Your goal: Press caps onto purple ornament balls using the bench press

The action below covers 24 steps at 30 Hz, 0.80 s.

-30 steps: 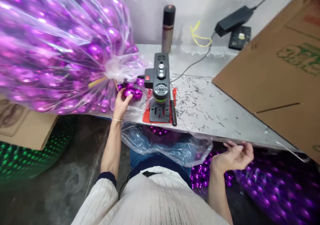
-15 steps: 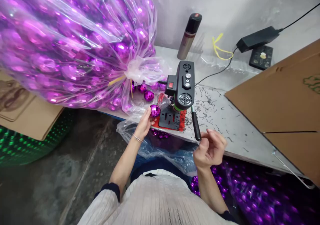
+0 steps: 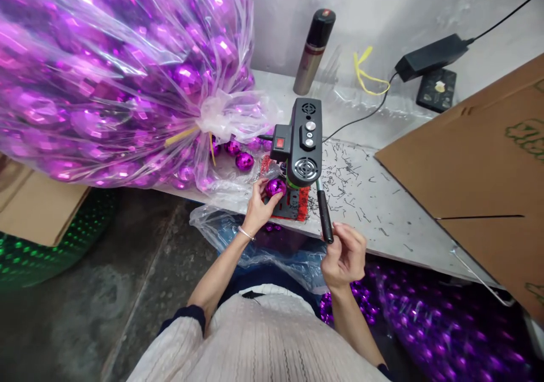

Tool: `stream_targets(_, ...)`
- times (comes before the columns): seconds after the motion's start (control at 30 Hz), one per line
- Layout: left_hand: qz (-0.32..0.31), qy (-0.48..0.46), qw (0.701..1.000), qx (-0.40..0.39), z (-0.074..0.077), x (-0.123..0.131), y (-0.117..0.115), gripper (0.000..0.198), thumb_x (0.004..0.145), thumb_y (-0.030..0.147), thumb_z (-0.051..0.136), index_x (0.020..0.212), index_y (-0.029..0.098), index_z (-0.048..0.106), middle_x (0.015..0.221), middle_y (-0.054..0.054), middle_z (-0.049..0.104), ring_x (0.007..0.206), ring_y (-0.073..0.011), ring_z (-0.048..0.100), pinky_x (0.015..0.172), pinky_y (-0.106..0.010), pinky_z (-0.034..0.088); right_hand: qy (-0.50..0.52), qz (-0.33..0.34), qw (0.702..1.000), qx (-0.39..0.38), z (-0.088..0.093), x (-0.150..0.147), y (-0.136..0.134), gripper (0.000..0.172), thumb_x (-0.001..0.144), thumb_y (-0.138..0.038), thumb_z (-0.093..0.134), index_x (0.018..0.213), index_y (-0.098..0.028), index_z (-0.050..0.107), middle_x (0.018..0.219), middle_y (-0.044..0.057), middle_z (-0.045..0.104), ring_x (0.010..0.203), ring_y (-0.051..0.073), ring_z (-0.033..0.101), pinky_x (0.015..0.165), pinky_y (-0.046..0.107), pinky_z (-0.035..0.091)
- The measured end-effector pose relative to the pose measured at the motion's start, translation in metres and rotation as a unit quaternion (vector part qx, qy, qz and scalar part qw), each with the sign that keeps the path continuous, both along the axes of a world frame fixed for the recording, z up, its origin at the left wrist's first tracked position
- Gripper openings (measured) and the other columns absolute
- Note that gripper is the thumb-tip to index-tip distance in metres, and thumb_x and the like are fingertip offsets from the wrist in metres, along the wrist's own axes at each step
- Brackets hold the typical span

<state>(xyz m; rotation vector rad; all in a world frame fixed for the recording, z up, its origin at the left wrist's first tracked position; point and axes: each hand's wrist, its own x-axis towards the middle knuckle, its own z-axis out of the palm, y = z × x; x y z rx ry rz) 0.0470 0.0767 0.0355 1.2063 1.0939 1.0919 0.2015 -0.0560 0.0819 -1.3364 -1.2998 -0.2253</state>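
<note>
My left hand [image 3: 260, 207] is closed on a shiny purple faceted ball ornament [image 3: 275, 187], thumb and fingers around its sides. It holds the ball over the slotted black base plate [image 3: 292, 205], beneath the head of a small black bench machine [image 3: 305, 144] with a red switch and two round grilles. From the machine's right side a lever handle [image 3: 324, 215] slants toward me. My right hand [image 3: 344, 254] has its fingers curled at the handle's lower end, which lies by the thumb and forefinger. Loose purple balls [image 3: 244, 161] rest left of the machine.
A huge clear bag of purple balls [image 3: 106, 87] fills the left. Behind the machine stands a spray can [image 3: 313, 50]; a power adapter [image 3: 431, 58] lies farther right. Dark clippings [image 3: 348, 172] litter the tabletop. A cardboard box [image 3: 476, 161] occupies the right side.
My left hand has brought the purple ball rightward, from the plate's left edge to under the machine head. My right hand stays by the lever's end, and the view has shifted slightly.
</note>
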Motion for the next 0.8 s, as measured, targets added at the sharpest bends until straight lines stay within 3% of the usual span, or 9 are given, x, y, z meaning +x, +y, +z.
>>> stream_targets(0.17, -0.017, 0.177, 0.974, 0.138, -0.019, -0.004, 0.003, 0.059, 0.086, 0.049, 0.078, 0.133, 0.02, 0.058, 0.133, -0.015, 0.068, 0.128, -0.0305, 0.063, 0.113, -0.049, 0.047, 0.016, -0.008, 1.0, -0.01, -0.002, 0.003, -0.005, 0.043, 0.088, -0.003, 0.062, 0.125, -0.025, 0.067, 0.109, 0.007, 0.07, 0.097, 0.019, 0.071, 0.069, 0.03, 0.064)
stream_targets(0.33, -0.03, 0.225, 0.936, 0.268, -0.029, 0.0, 0.006, 0.063, 0.086, 0.054, 0.077, 0.136, 0.02, 0.06, 0.133, -0.014, 0.07, 0.129, -0.0297, 0.065, 0.113, -0.047, 0.05, 0.02, 0.0, 1.0, -0.023, -0.004, 0.004, -0.011, 0.046, 0.088, -0.002, 0.061, 0.127, -0.026, 0.066, 0.109, 0.007, 0.069, 0.091, 0.018, 0.07, 0.066, 0.03, 0.063)
stream_targets(0.47, -0.019, 0.224, 0.929, 0.294, -0.035, 0.006, 0.006, 0.067, 0.086, 0.055, 0.075, 0.14, 0.02, 0.057, 0.134, -0.014, 0.07, 0.128, -0.0294, 0.066, 0.114, -0.048, 0.049, -0.02, 0.018, 1.0, -0.014, 0.007, 0.004, -0.002, 0.054, 0.09, -0.007, 0.062, 0.14, -0.027, 0.056, 0.118, 0.008, 0.065, 0.085, 0.016, 0.069, 0.065, 0.031, 0.064)
stream_targets(0.63, -0.03, 0.233, 0.928, 0.288, -0.039, 0.005, 0.007, 0.069, 0.085, 0.053, 0.077, 0.143, 0.022, 0.056, 0.135, -0.014, 0.07, 0.128, -0.0301, 0.066, 0.117, -0.051, 0.047, -0.136, 0.044, 0.989, 0.043, 0.036, 0.003, 0.028, 0.063, 0.09, -0.031, 0.071, 0.147, -0.028, 0.045, 0.13, 0.01, 0.063, 0.092, 0.018, 0.07, 0.069, 0.032, 0.065)
stream_targets(0.73, -0.026, 0.237, 0.925, 0.296, -0.04, 0.005, 0.006, 0.068, 0.087, 0.054, 0.075, 0.143, 0.021, 0.056, 0.135, -0.015, 0.07, 0.128, -0.0297, 0.067, 0.118, -0.051, 0.046, -0.164, 0.099, 0.98, 0.05, 0.053, -0.004, 0.043, 0.045, 0.097, -0.039, 0.062, 0.138, -0.021, 0.053, 0.112, 0.01, 0.072, 0.09, 0.018, 0.071, 0.065, 0.029, 0.061)
stream_targets(0.8, -0.02, 0.233, 0.922, 0.308, -0.04, 0.005, 0.006, 0.068, 0.088, 0.055, 0.074, 0.143, 0.021, 0.055, 0.134, -0.015, 0.07, 0.127, -0.0292, 0.067, 0.117, -0.051, 0.047, -0.155, 0.108, 0.982, 0.027, 0.057, -0.01, 0.049, 0.026, 0.101, -0.033, 0.054, 0.123, -0.02, 0.06, 0.095, 0.007, 0.074, 0.081, 0.016, 0.071, 0.064, 0.028, 0.058)
